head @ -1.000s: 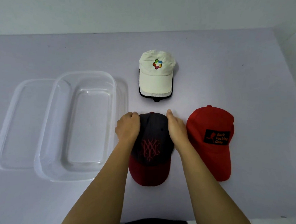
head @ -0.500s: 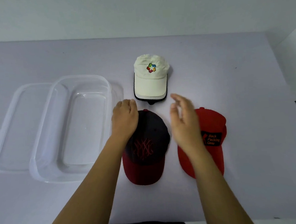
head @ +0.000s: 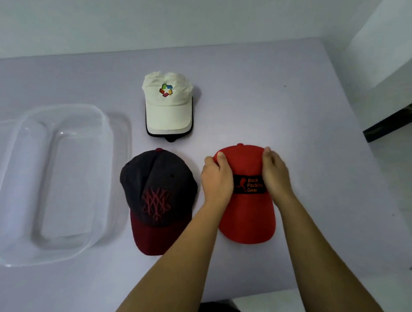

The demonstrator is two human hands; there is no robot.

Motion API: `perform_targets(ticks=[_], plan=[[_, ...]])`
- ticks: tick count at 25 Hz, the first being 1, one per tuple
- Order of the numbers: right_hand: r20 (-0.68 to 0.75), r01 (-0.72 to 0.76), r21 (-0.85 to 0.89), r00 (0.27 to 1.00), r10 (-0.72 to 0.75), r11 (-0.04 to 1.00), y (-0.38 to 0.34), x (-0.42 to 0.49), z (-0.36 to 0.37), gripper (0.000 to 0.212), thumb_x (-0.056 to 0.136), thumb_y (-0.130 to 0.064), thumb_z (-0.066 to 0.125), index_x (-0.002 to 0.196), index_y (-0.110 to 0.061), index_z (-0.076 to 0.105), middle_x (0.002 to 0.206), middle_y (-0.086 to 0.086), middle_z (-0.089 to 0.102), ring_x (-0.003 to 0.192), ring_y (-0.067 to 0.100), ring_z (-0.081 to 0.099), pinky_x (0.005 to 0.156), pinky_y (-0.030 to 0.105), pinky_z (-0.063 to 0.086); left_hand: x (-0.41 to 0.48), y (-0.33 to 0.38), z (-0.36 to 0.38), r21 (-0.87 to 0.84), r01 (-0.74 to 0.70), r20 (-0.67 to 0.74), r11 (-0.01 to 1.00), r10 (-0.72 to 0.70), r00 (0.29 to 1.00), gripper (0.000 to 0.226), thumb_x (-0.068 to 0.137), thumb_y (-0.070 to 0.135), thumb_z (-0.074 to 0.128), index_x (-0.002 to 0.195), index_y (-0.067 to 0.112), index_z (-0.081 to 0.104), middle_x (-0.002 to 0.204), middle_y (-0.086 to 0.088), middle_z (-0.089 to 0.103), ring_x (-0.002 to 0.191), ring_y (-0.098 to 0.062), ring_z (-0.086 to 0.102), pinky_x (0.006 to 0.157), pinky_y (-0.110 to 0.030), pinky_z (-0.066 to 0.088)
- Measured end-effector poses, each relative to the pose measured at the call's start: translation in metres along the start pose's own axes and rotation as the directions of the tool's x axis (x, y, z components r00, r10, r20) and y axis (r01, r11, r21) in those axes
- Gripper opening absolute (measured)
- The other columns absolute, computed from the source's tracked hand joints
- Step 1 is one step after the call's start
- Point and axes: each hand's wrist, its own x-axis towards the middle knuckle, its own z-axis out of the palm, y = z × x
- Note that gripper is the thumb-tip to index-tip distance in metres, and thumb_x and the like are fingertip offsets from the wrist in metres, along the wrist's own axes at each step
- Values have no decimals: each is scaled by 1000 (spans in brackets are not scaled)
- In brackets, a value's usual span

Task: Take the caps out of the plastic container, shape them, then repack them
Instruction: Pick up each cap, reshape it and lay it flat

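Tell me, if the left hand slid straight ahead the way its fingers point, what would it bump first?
Probably nothing soon. The left hand rests on the red cap, fingers pointing away over its crown. Past that lies bare table; the white cap sits off to the left.

Bare staged recording room: plain white walls, lavender-covered table, no furnishings; exact type unclear.

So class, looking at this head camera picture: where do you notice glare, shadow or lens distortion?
Head view: soft glare streaks on the clear plastic container; a faint shadow right of the white cap; the table edges splay outward toward the bottom, a wide-angle effect; both hands on the red cap look sharp.
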Motion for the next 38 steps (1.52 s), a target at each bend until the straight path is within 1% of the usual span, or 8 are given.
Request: perform_targets(ticks=[4,16,20,22,24,28,33,38], plan=[[-5,-83,103,996,84,991,3,2,-1,58,99,-48,16,145,-17,30,152,6,33,140,22,30,113,34,23,-2,-4,2,-131,30,5,991,-30,1000,38,102,36,25,95,10,53,82,1,53,79,-14,51,76,-31,38],[194,-38,77,981,22,996,14,4,-2,59,99,-49,15,148,-19,23,156,2,25,143,17,23,114,29,15,-5,6,18,-254,-146,-280,956,72,957,36,101,24,34,65,19,33,58,8,29,47,-3,30,49,-17,29],[105,-151,305,987,125,940,4,12,-1,62,96,-52,29,126,-3,51,132,20,54,122,32,52,105,45,40,-6,-5,15,-192,-119,-332,974,49,942,38,101,24,33,64,19,32,57,6,31,45,-2,32,47,-16,29],[4,-51,304,999,52,951,-1,14,-2,48,95,-49,38,77,-9,58,78,9,62,75,23,59,77,38,48,-5,-3,13,-150,-83,-300,985,35,953,37,100,25,35,64,16,35,56,5,33,48,-4,32,48,-18,29],[-20,14,160,1000,-11,987,-1,15,0,49,97,-46,35,61,-13,39,59,0,42,57,14,41,60,30,37,2,5,8,-16,-86,-247,996,80,966,40,98,27,38,60,13,34,54,3,34,50,-10,32,51,-28,28],[-76,95,67,993,-90,993,2,16,6,53,98,-43,33,64,-4,43,59,3,43,56,13,40,56,29,35,11,14,1,302,-190,-150,934,244,958,41,101,27,34,65,9,39,62,-3,45,58,-19,40,59,-31,28],[-30,-20,318,999,31,948,-1,29,6,38,89,-35,55,57,-17,45,59,-7,42,58,8,38,60,26,33,19,6,-5,354,-125,-87,927,165,982,41,102,33,25,77,9,48,76,-7,55,74,-26,51,67,-34,37],[10,112,-19,994,-112,993,13,37,-5,34,81,-58,50,71,-26,55,75,-8,59,72,10,54,77,35,44,29,23,-20,283,-252,98,925,233,967,35,102,32,30,81,8,46,78,-5,51,80,-25,50,70,-31,32]])
